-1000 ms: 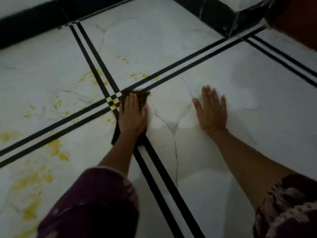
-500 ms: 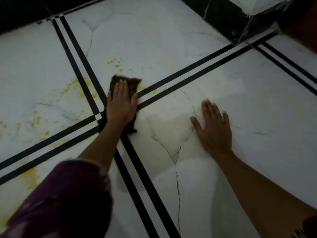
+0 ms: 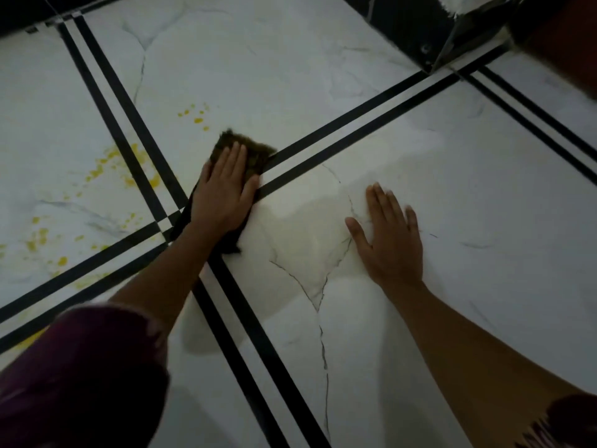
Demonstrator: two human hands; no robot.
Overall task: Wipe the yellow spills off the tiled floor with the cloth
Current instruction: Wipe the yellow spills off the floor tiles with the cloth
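A dark brownish cloth [image 3: 253, 149] lies flat on the white marble-look tiled floor [image 3: 265, 69], just right of where the black double lines cross. My left hand [image 3: 224, 190] presses flat on it, fingers together, covering most of it. My right hand [image 3: 389, 234] rests flat on the bare tile to the right, fingers spread, holding nothing. Small yellow drops [image 3: 195, 118] lie just beyond the cloth. A larger yellow splatter [image 3: 129, 166] straddles the black lines to the left. More yellow spots [image 3: 42, 237] sit at the far left.
Black double lines [image 3: 349, 130] divide the floor into large tiles. A black marble block with a metal edge [image 3: 416, 30] stands at the top right. A dark skirting strip [image 3: 29, 11] runs along the top left. My dark red sleeve [image 3: 80, 376] fills the lower left.
My left hand has pushed the cloth forward and rightward past the line crossing, onto the far tile. The yellow marks near the diagonal lines are gone. My right hand stays flat on the tile.
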